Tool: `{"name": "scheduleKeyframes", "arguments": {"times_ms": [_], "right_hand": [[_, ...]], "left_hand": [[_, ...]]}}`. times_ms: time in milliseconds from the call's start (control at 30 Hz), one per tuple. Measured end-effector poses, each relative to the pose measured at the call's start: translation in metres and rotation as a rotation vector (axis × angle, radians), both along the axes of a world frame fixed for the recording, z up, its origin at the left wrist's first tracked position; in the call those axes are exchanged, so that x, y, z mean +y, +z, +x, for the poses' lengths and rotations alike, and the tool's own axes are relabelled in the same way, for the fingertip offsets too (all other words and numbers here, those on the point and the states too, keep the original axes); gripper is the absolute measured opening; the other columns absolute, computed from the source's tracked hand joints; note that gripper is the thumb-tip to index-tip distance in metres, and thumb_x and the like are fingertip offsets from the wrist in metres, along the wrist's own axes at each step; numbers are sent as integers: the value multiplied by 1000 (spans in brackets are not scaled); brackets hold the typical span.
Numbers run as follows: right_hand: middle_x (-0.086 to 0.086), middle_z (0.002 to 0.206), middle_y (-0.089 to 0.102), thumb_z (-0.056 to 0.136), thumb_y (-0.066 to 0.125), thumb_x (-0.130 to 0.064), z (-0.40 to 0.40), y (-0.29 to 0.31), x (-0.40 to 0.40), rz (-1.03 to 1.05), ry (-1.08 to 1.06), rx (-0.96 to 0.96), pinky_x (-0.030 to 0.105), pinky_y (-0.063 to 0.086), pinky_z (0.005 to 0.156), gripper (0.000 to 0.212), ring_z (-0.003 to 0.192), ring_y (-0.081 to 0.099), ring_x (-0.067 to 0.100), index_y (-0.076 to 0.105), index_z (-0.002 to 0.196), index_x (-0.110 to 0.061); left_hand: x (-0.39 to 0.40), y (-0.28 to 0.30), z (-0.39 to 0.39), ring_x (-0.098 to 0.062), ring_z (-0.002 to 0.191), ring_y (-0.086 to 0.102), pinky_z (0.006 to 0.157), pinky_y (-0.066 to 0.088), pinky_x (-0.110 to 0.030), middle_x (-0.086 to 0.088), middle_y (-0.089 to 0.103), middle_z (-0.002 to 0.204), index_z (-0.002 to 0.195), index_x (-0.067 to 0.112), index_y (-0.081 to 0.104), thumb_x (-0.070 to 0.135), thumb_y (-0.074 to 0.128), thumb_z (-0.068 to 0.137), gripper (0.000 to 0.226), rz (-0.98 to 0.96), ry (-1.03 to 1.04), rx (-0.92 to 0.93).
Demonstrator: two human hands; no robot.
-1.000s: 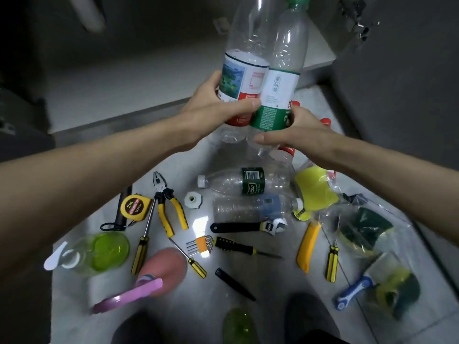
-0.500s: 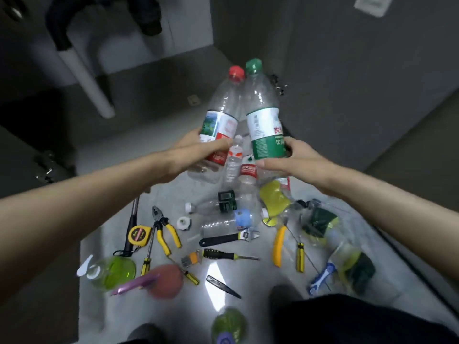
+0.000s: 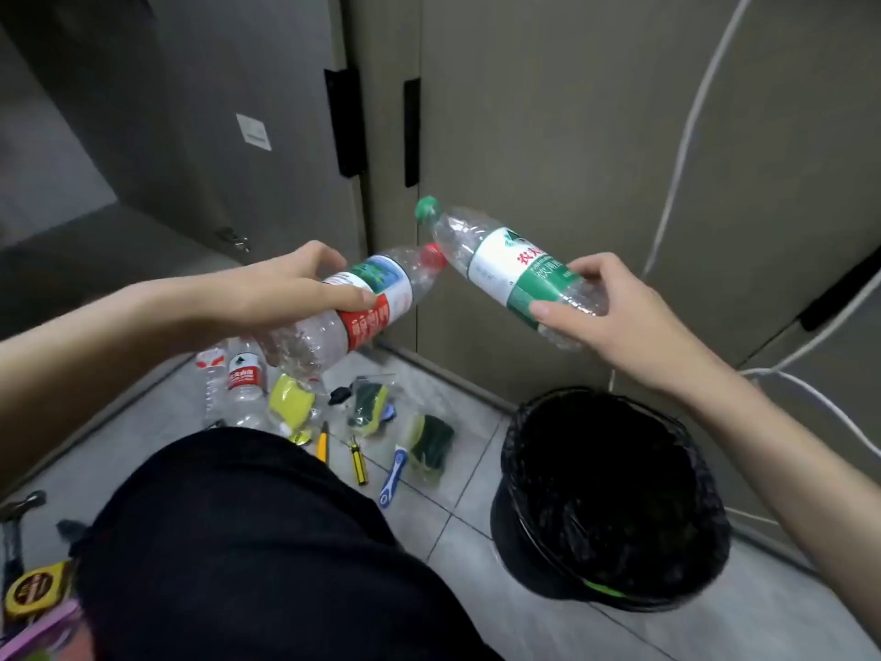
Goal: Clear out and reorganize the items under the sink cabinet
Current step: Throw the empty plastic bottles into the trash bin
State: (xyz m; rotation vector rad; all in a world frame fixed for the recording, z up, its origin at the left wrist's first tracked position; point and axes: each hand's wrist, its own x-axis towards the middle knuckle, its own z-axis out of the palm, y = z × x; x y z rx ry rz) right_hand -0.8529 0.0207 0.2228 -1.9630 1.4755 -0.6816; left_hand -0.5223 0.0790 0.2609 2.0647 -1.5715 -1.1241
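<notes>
The left hand (image 3: 291, 288) grips the red-cap bottle (image 3: 362, 307) round its label, fingers curled over the top and thumb underneath; the right hand (image 3: 615, 317) grips the green-cap bottle (image 3: 505, 269) near its base, thumb and fingers pinching the clear plastic. Half a second ago both bottles stood upright, pressed side by side between the two hands; now they are held apart and tilted, the red cap pointing up and right toward the neck of the green one, the green cap pointing up and left, so the two cap ends come close while the hands are well apart. The view has swung to the right as well: a black bin (image 3: 610, 498) with a dark liner, not seen earlier, now sits on the tiled floor (image 3: 476, 555) below the right hand, near the closed cabinet doors (image 3: 548, 136). A white cable (image 3: 686, 136) hangs down the doors. The person's dark-clothed knee (image 3: 248, 546) now covers most of the tools that lay in plain sight before. Beyond it show two small bottles (image 3: 243, 379), a yellow pouch (image 3: 291, 398), bagged sponges (image 3: 429, 441), a small screwdriver (image 3: 357, 462) and a blue-handled brush (image 3: 391, 474); a tape measure (image 3: 33, 589) shows at the lower left edge.
</notes>
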Motion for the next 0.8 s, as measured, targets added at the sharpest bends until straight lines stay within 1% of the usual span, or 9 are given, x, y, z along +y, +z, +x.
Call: {"name": "scheduleKeyframes", "arguments": {"times_ms": [67,167,267,367,433,533,633,733,800], "right_hand": [[-29,105,64,60,67,-81,-44,4,16,-27,-52,26,32,50,87,66,97,61,-7,53,114,-47],[-23,106,67,59,65,-80,-88,10,38,-47,-112,85,36,53,86,67,96,65,3,56,116,-45],[-21,105,61,59,52,-89,-113,16,55,-45,-172,357,40,50,79,74,93,62,15,47,121,-48],[-18,96,55,60,43,-89,-122,12,68,-42,-200,617,38,40,67,64,83,53,22,44,109,-49],[-21,91,53,62,44,-86,-122,5,73,-51,-206,683,36,36,64,55,79,53,21,46,100,-47],[-17,96,55,67,49,-78,-122,-15,72,-53,-189,758,34,35,61,49,81,55,21,49,98,-41],[-13,103,56,73,52,-75,-121,-41,65,-23,-150,818,35,35,62,48,83,53,21,49,104,-38],[-11,105,54,73,55,-73,-117,-62,60,-19,-118,857,35,35,65,52,92,54,18,49,111,-37],[-9,108,53,72,59,-71,-110,-75,56,13,-77,882,34,35,67,57,102,55,18,50,116,-35]], "left_hand": [[-5,10,-39,-13,74,73,58,57,-32,3,68,104,119,39,52,59,71,81,47,46,-100,-46],[-6,16,-93,-14,73,75,60,60,-34,5,70,101,113,43,59,63,65,66,51,183,-280,-96],[-8,3,-145,-19,72,73,53,55,-32,3,68,102,112,38,63,59,61,67,50,267,-424,-88],[-15,-31,-187,-21,89,68,63,58,-35,2,64,104,115,27,65,55,64,80,45,260,-510,-188],[-18,-58,-208,-24,92,66,63,54,-31,1,64,101,117,23,66,55,62,82,48,255,-533,-307],[-18,-86,-222,-24,90,63,66,46,-29,2,66,96,112,25,66,61,58,75,53,199,-531,-449],[-20,-103,-226,-24,91,65,72,51,-30,-1,67,98,110,23,66,62,57,69,58,227,-515,-398],[-19,-114,-227,-24,81,67,59,49,-26,-5,70,98,114,22,65,57,58,71,56,216,-493,-350],[-18,-122,-227,-24,83,66,61,53,-28,-5,69,104,121,21,61,56,61,75,58,183,-468,-312]]}}
